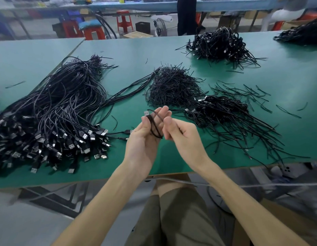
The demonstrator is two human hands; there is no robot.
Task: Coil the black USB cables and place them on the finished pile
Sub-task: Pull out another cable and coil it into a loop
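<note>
My left hand (145,137) holds a black USB cable (155,126) looped over its palm, the silver plug (146,113) sticking up by the fingertips. My right hand (182,137) pinches the same cable's strand just to the right, fingers closed. A big heap of uncoiled USB cables (52,112) lies at the left, plugs toward me. A pile of coiled cables (223,110) lies to the right of my hands. A mound of short black ties (173,86) sits behind my hands.
The green table (132,55) carries two more cable piles at the far right (220,44) (303,32). Loose ties (251,91) are scattered on the right. Red stools (124,21) and another bench stand beyond. The table's front edge runs just below my wrists.
</note>
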